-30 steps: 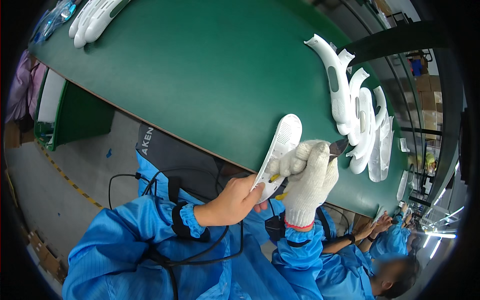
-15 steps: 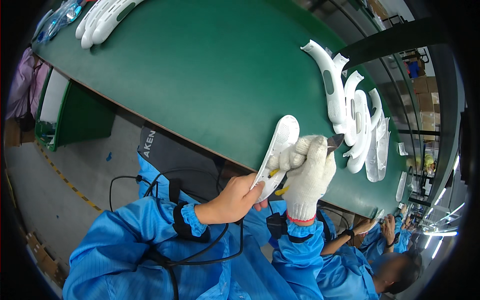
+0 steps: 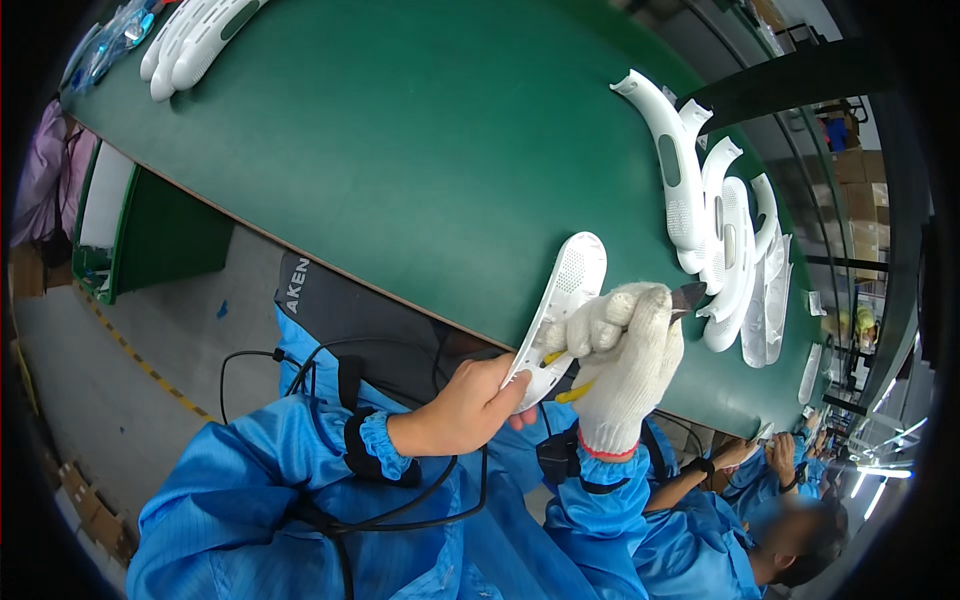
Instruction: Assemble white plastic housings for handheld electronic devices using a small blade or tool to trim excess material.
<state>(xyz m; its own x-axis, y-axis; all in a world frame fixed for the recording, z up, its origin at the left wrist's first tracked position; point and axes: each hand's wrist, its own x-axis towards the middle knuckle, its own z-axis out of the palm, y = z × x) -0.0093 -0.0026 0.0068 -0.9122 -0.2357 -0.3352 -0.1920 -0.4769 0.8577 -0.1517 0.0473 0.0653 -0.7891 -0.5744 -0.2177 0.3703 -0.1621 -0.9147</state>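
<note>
My bare left hand [image 3: 462,405] grips the lower end of a long white curved plastic shell [image 3: 560,300] and holds it tilted over the near edge of the green table [image 3: 420,150]. My right hand [image 3: 625,355], in a white knit glove, is closed around a small knife with a yellow handle and a dark blade [image 3: 688,296], and its thumb presses on the shell's edge. The blade tip points right, past the shell.
A row of several white curved shells [image 3: 715,225] lies on the table to the right. More white shells [image 3: 195,40] sit at the far left corner. Another person in blue sleeves [image 3: 760,470] works at the lower right.
The shell and both hands have shifted slightly up and right; the gloved hand has slid a little along the shell's edge.
</note>
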